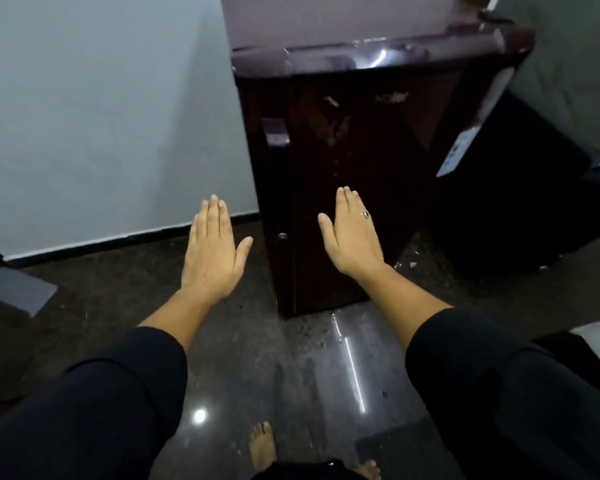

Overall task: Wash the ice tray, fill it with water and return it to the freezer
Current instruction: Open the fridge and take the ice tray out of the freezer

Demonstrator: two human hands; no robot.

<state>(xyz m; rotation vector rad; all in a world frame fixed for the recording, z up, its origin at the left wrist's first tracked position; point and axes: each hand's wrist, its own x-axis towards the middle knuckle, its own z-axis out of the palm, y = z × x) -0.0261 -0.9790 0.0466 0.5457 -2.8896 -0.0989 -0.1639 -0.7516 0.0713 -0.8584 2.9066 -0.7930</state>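
- While both arms stretch forward in black sleeves (101,393), a person stands before a closed maroon refrigerator (361,140). The left hand (212,251) and right hand (352,233) are flat, palms down, fingers straight and together, holding nothing.
- The ice tray is nowhere in view. It is judged to sit in the freezer section behind the shut door (388,188), which puts the task at its very start.
- The step in hand looks to be opening that door. Its handle (275,133) sits high on the left edge, above a small keyhole (282,235). A hinge cap (492,17) shows at the top right corner, so the door should swing toward the person's right.
- The left hand hangs over the floor (257,358) just left of the cabinet, and the right hand, wearing a ring (365,214), is in front of the door's lower half. Whether the right hand touches the door cannot be told.
- Both hands are well below the handle. Raising the left hand and hooking its fingers into the handle would leave the right hand free to lift out the tray.
- A bare foot (262,445) rests on the glossy dark stone. The streaks near the refrigerator's base may be water, though the dim view does not settle it, so a firm stance before pulling seems wise.
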